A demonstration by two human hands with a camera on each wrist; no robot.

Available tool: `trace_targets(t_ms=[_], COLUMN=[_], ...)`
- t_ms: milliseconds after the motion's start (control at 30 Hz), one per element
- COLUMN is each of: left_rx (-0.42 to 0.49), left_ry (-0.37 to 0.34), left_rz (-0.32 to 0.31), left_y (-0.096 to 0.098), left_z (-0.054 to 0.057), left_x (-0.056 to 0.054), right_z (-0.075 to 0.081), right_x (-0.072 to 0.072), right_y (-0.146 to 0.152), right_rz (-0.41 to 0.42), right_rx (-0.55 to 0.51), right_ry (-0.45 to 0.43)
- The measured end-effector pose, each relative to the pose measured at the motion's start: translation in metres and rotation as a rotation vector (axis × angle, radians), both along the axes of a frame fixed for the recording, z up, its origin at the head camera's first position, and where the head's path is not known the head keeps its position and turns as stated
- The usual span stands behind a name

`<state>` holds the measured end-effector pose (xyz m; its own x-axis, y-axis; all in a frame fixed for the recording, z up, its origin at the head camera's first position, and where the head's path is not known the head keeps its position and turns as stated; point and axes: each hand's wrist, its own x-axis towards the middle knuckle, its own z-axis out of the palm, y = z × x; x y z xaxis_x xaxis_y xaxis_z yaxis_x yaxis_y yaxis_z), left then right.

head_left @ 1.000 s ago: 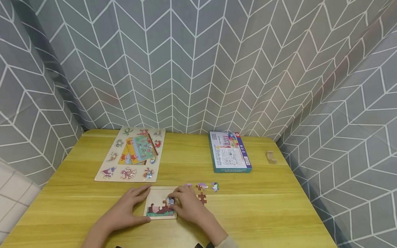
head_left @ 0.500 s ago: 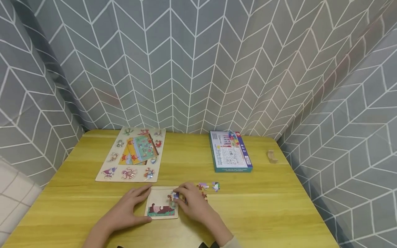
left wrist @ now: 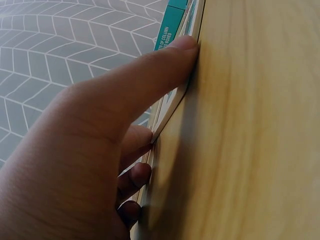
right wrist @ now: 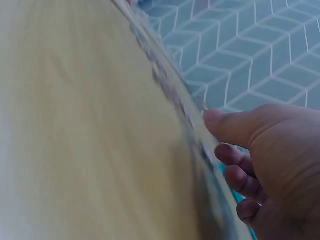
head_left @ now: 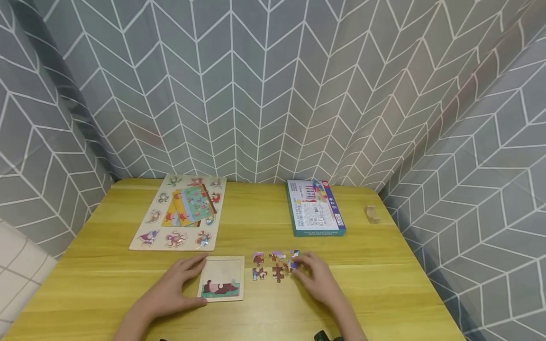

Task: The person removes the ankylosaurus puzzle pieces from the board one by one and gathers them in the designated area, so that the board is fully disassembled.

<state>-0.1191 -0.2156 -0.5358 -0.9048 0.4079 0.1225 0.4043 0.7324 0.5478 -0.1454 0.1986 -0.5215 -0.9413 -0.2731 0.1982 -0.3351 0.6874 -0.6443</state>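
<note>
A small wooden puzzle tray (head_left: 222, 261) lies on the table, with joined brown and teal pieces (head_left: 220, 287) along its near side and bare wood above them. My left hand (head_left: 172, 289) grips the tray's left side, thumb at the near corner and fingers at the far corner. To the right, my right hand (head_left: 317, 279) pinches a jigsaw piece (head_left: 287, 266) by its edge, just over the loose pieces. In the right wrist view, the piece's thin edge (right wrist: 202, 103) shows at the thumb tip. Several loose jigsaw pieces (head_left: 278, 273) lie between the tray and this hand.
A white peg-style board (head_left: 145, 227) with sea animals stands back left, bearing picture cards (head_left: 197, 203). At the back right lies a teal and white box (head_left: 317, 210). A small wooden block (head_left: 372, 215) sits near the table's right edge; a grey patterned curtain (head_left: 256, 94) surrounds the table.
My right hand has lifted a jigsaw piece from the tray and carried it right, over the loose pieces. The left hand has stayed on the tray.
</note>
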Motion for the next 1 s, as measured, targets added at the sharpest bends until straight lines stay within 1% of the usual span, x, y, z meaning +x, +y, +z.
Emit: trace_targets(t_ms=[100, 233, 467, 767, 1000], left_rx=[-0.003, 0.001, 0.002, 0.001, 0.002], left_ry=[0.001, 0.006, 0.003, 0.005, 0.009], left_rz=[0.0, 0.002, 0.001, 0.007, 0.008], left_y=[0.0, 0.0, 0.0, 0.0, 0.0], left_z=[0.0, 0.0, 0.0, 0.0, 0.0], left_x=[-0.001, -0.001, -0.001, 0.0, 0.0], right_z=[-0.003, -0.004, -0.006, -0.007, -0.006], right_x=[0.004, 0.006, 0.005, 0.005, 0.006], right_y=[0.012, 0.019, 0.022, 0.024, 0.023], right_rz=[-0.012, -0.021, -0.015, -0.008, -0.027], right_rx=[0.007, -0.005, 0.01, 0.002, -0.011], right_ry=[-0.005, 0.001, -0.025, -0.038, -0.048])
